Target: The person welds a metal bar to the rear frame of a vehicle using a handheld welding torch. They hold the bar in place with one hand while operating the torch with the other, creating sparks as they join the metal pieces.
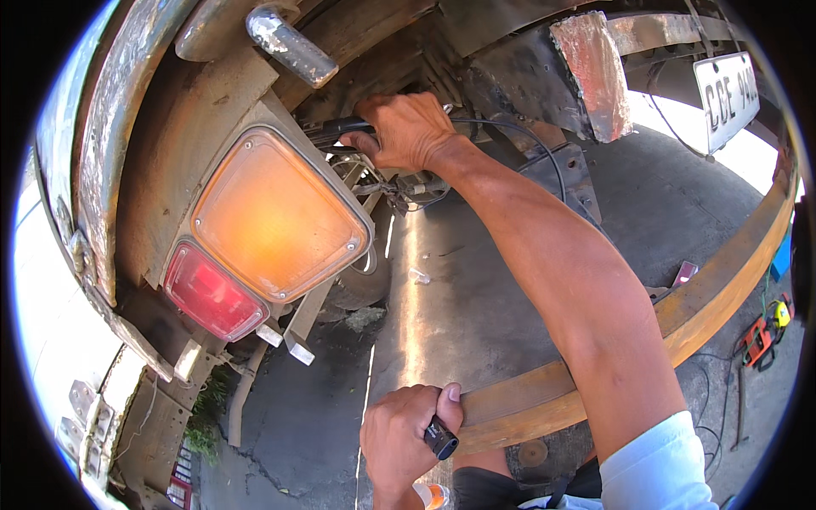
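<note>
My right hand reaches up behind the tail light, its fingers curled round a black sheathed cable bundle. The fingertips are hidden behind the hand. Loose wires and a connector hang just below it. Left of the hand is the tail light, with a large amber lens and a smaller red lens. Lower down, my left hand is closed round a black handle-like object, of which only the end shows. It is beside the left end of the rusty curved beam.
A metal stub juts out above the tail light. A red-and-white painted bracket and a licence plate are at the upper right. An orange-red tool and a yellow tool lie on the ground at the right, near cables.
</note>
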`<state>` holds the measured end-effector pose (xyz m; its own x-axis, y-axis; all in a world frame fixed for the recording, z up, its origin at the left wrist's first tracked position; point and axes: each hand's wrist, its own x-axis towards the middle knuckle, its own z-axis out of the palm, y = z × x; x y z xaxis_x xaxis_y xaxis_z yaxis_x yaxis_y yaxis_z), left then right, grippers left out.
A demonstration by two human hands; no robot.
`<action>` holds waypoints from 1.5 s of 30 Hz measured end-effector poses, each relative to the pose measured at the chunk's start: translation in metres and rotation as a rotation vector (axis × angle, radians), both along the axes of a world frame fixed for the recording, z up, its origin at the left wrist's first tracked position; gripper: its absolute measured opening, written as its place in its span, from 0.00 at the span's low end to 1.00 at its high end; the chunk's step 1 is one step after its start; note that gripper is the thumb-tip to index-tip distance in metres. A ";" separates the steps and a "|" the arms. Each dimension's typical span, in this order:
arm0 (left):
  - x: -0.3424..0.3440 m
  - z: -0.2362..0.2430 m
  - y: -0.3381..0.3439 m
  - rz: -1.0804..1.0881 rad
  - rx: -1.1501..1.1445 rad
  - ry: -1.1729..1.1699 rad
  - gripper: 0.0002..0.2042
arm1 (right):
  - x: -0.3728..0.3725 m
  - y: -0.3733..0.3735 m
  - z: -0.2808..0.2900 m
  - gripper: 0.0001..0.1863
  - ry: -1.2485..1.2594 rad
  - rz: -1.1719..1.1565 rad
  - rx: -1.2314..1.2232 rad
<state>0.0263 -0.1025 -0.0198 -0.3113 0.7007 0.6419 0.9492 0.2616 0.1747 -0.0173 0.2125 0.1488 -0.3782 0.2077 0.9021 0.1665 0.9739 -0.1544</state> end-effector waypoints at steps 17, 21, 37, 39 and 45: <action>-0.003 0.001 0.000 -0.075 -0.026 0.028 0.16 | -0.005 0.010 0.022 0.29 0.191 0.005 -0.027; -0.003 0.002 -0.001 -0.056 -0.053 0.026 0.15 | -0.010 0.007 0.029 0.27 0.218 0.024 -0.013; -0.008 0.003 -0.001 -0.139 -0.046 0.008 0.12 | -0.017 0.012 0.033 0.30 0.204 -0.014 -0.145; -0.007 0.003 -0.002 -0.127 -0.053 0.017 0.12 | -0.014 0.013 0.030 0.31 0.216 -0.010 -0.161; -0.005 0.004 0.000 -0.128 -0.041 0.012 0.12 | -0.005 0.016 0.027 0.29 0.189 0.007 -0.048</action>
<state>0.0216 -0.1024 -0.0161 -0.2103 0.7601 0.6148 0.9772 0.1448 0.1552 -0.0224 0.2288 0.1761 -0.2042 0.2504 0.9464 0.1233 0.9656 -0.2289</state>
